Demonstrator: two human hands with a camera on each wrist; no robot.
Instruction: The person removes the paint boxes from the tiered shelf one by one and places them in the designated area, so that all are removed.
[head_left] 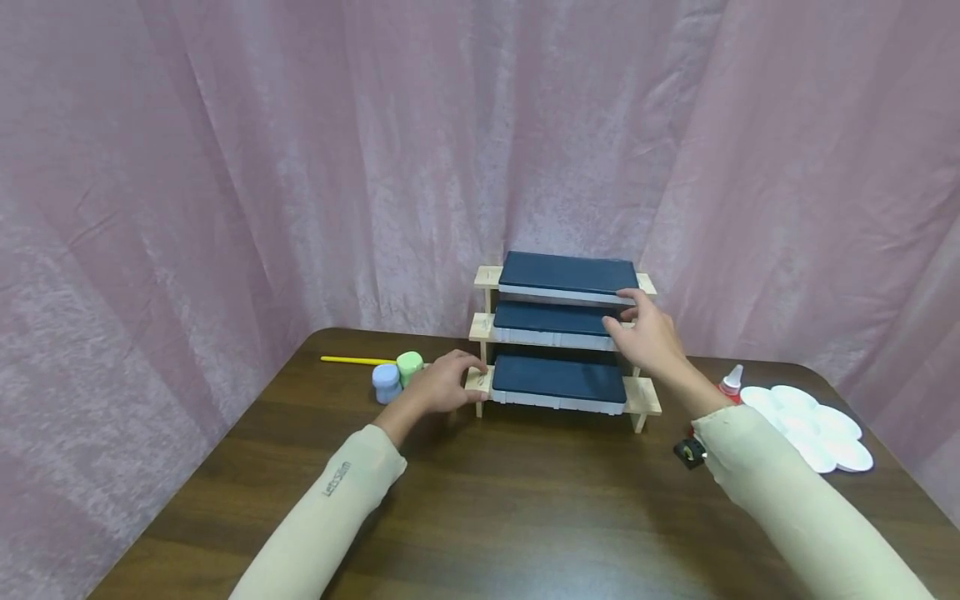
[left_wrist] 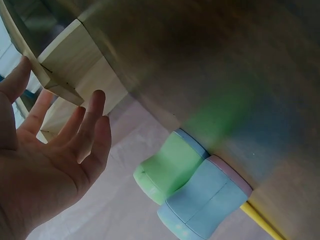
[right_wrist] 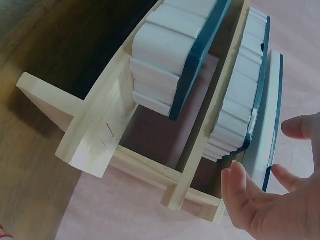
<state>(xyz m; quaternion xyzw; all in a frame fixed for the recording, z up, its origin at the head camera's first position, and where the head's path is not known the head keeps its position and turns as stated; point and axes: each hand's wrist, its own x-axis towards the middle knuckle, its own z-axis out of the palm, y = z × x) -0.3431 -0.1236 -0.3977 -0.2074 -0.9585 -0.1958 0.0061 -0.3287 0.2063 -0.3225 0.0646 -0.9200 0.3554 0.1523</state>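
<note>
A three-tier wooden rack stands at the back of the brown table. Each tier carries a dark blue case with a white base: top, middle, bottom. My left hand rests at the rack's lower left end. In the left wrist view that hand has straight fingers lying by the wood. My right hand hovers at the right end of the upper tiers. Its spread fingers lie beside the top case's edge, gripping nothing.
A green jar and a blue jar stand just left of my left hand, with a yellow stick behind them. A red glue bottle and a white palette sit at the right. Pink curtain surrounds the table.
</note>
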